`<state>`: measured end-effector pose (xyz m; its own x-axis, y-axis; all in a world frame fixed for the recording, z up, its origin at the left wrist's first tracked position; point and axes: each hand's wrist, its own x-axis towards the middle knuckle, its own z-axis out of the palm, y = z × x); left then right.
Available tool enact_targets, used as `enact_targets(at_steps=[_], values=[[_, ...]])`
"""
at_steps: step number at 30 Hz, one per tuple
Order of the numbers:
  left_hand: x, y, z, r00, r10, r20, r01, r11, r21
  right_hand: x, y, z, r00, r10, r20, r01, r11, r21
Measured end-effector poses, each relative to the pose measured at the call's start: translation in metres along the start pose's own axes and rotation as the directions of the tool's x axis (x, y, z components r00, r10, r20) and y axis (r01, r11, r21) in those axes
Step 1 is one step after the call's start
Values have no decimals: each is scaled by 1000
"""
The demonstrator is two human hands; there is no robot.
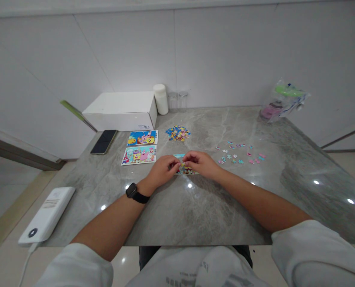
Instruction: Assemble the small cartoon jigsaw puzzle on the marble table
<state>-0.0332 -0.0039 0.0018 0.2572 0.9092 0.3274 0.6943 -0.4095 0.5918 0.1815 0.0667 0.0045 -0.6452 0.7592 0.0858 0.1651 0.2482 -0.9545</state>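
A partly covered jigsaw puzzle [189, 170] lies flat on the table under my fingers, its top edge light blue. My right hand [204, 163] is closed in a pinch over it, on a small puzzle piece [182, 164]. From the other side my left hand [164, 168], with a black watch on the wrist, comes in with thumb and forefinger together at the puzzle's left part. What those left fingers grip is hidden. Two cartoon picture cards, a blue one [142, 138] and a pink-and-teal one [139, 155], lie left of the hands.
Beyond the hands sits a heap of puzzle pieces [178, 133]; loose pieces [235, 156] are scattered to the right. A phone [104, 142], white box [120, 107], white bottle [160, 99], two clear glasses, a power bank [47, 215] and a bagged cup [282, 101] stand around the table.
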Motion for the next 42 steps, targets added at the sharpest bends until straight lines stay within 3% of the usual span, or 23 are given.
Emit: enact_targets(at_steps=[3, 8, 21, 30, 37, 42], values=[[0, -1, 1, 999, -41, -21, 40, 998, -41, 0, 2, -1, 996, 47, -70, -42, 996, 74], [0, 0, 1, 997, -74, -38, 72, 996, -55, -1, 3, -4, 988, -5, -157, 1, 1000, -27], [0, -5, 3, 1000, -17, 17, 17, 999, -28, -5, -5, -2, 986, -169, 4, 165, 962, -217], [-1, -2, 2, 999, 19, 41, -18, 1000, -21, -9, 2, 8, 987, -93, 130, 118, 973, -200], [0, 2, -2, 997, -36, -69, 35, 999, -25, 1, 5, -6, 999, -32, -34, 30, 997, -72], [-1, 0, -1, 999, -11, -39, 10, 1000, -17, 7, 15, -19, 990, 3, -142, -1, 1000, 12]])
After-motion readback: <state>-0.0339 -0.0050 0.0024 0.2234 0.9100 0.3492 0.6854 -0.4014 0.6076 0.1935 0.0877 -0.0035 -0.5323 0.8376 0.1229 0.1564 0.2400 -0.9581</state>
